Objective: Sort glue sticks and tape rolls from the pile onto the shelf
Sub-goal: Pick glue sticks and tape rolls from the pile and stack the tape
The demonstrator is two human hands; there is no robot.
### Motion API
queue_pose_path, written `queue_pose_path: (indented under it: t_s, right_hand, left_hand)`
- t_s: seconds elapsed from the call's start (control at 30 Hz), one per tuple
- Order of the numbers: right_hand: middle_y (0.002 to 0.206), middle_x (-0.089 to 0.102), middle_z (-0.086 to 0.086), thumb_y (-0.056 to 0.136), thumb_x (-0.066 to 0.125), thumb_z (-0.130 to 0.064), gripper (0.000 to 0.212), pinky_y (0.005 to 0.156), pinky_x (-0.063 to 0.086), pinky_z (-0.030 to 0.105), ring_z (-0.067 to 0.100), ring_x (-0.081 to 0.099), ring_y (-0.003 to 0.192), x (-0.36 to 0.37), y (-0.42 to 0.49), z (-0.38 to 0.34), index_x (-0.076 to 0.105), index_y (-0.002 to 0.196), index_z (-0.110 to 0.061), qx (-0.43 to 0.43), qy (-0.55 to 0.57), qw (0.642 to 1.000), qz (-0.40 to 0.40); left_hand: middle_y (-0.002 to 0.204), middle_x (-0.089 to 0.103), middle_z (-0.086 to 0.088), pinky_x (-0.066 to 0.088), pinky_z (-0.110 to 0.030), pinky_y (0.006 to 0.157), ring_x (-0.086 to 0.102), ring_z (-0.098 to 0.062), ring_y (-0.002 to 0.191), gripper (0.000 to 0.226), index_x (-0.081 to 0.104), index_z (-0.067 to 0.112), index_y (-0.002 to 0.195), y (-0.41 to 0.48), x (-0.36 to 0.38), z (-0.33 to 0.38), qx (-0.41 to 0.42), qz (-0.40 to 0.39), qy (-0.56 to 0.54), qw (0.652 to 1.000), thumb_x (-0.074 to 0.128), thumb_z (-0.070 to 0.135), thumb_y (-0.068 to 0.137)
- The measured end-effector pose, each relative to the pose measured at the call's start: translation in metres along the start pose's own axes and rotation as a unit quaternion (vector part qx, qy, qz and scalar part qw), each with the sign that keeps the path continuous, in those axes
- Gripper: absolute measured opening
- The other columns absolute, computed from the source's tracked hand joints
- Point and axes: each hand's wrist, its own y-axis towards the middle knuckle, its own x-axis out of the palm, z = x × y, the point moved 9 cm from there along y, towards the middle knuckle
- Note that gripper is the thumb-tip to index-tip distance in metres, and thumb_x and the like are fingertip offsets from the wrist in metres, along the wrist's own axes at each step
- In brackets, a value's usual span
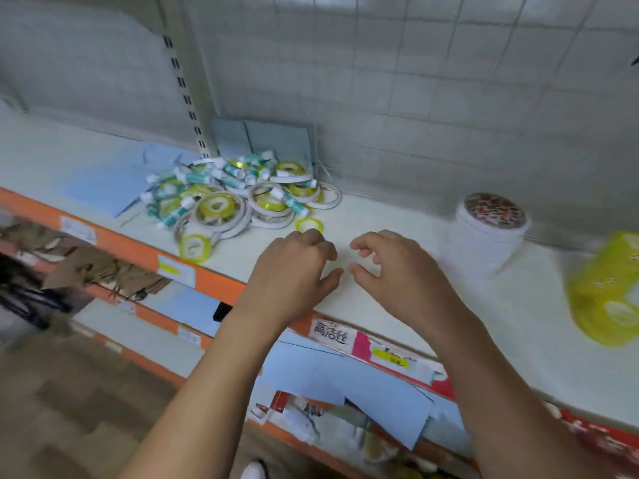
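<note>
Left hand [294, 271] is over the shelf [397, 216] with its fingers curled under, and I cannot tell whether it holds anything. A small yellow tape roll [308, 224] lies just beyond its knuckles. Right hand [397, 267], close beside it, is loosely curled and empty. The pile of glue sticks and tape rolls [235, 195] lies to the left. A white tape stack [487, 236] and a blurred yellow stack [605, 292] are to the right.
</note>
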Motion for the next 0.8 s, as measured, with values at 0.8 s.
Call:
queue_pose_path:
  t_s: [0.8]
  right_hand:
    - [0.104,0.067,-0.002,0.092,0.058,-0.016,0.019,0.083,0.048,0.027,0.012,0.06,0.097,0.122,0.129,-0.124,0.069,0.107,-0.019,0.041,0.022,0.999,0.009]
  left_hand:
    - [0.121,0.053,-0.001,0.045,-0.037,0.089,0.051,-0.023,0.11,0.044,0.059,0.018,0.121,0.02,-0.001,-0.225,0.031,0.011,-0.041,0.999,0.056,0.048,0.09]
